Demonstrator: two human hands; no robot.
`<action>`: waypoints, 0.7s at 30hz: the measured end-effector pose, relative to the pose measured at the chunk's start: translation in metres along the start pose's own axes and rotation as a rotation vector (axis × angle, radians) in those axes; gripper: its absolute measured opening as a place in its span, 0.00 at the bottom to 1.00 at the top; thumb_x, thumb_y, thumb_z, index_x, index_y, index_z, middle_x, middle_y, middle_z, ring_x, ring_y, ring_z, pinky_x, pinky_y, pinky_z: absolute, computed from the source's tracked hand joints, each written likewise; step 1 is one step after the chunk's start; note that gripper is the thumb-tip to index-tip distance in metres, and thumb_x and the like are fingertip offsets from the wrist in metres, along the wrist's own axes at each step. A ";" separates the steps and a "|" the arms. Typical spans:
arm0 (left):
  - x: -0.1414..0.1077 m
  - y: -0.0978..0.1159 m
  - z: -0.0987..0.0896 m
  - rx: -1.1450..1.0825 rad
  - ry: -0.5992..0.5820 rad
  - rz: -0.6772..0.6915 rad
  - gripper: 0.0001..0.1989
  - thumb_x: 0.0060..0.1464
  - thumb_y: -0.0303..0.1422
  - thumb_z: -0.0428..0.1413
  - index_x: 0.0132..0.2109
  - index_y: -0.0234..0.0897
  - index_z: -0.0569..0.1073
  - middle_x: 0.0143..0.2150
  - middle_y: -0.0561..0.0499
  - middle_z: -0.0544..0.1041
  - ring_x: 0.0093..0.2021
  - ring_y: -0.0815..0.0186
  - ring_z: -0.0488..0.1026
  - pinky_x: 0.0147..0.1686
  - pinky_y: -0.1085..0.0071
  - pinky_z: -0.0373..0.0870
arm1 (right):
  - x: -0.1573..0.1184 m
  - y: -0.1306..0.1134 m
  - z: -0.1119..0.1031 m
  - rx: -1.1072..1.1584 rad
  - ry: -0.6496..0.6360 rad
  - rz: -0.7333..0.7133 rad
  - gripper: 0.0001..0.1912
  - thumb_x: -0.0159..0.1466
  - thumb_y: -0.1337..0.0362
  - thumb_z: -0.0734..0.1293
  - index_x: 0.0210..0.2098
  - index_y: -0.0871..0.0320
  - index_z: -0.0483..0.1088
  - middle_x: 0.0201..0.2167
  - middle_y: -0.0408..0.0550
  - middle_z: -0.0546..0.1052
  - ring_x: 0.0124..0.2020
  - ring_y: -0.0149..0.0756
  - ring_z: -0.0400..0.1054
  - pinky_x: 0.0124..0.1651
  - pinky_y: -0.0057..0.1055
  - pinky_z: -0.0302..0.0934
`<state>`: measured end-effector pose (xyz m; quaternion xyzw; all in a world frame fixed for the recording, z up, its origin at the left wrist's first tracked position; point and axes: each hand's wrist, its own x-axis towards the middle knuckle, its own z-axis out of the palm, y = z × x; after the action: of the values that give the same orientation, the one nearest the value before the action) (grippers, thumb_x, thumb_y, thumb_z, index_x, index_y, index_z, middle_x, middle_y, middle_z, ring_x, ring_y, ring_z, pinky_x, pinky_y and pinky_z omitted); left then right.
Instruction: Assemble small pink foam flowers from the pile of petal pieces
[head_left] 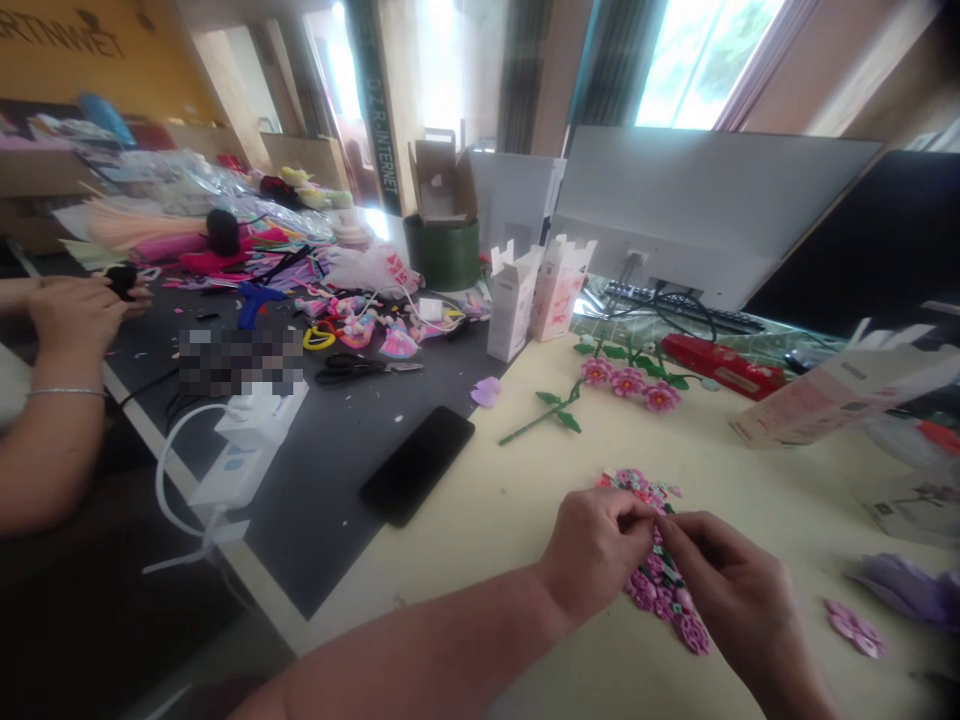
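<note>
Left hand (596, 545): lower centre of frame, fingers pinched shut on a small piece at the top of the pink flower cluster (664, 590).
Right hand (724, 575): lower right, fingertips closed on the same piece, meeting the left.
Cluster position: on the yellow table (480, 500), under and between both hands.
Step in hand: by appearance, fitting or separating one small part.
Next move calls for: a steady pinch, small force.
Nearby: finished flower stem (600, 385) at centre; black phone (417, 464) to its left; co-worker's hand (71, 310) at far left.
</note>
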<state>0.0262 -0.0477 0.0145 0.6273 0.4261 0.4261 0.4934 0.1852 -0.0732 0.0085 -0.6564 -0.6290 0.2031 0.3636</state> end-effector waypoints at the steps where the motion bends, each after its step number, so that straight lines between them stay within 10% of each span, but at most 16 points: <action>1: 0.000 0.000 0.000 0.004 -0.002 0.001 0.11 0.53 0.30 0.53 0.39 0.33 0.80 0.29 0.50 0.78 0.28 0.69 0.72 0.30 0.77 0.67 | 0.000 0.001 0.000 -0.008 -0.003 -0.006 0.15 0.58 0.51 0.66 0.32 0.58 0.75 0.24 0.45 0.78 0.26 0.36 0.72 0.24 0.24 0.64; 21: -0.002 -0.008 0.002 0.232 0.021 0.164 0.10 0.54 0.30 0.53 0.39 0.35 0.79 0.31 0.49 0.80 0.31 0.66 0.74 0.33 0.75 0.67 | -0.008 -0.011 0.001 -0.238 0.046 -0.024 0.17 0.58 0.48 0.62 0.32 0.54 0.73 0.25 0.43 0.77 0.24 0.35 0.71 0.22 0.24 0.61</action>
<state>0.0269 -0.0492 0.0058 0.7085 0.4249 0.4193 0.3764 0.1763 -0.0809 0.0141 -0.6916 -0.6481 0.1077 0.3000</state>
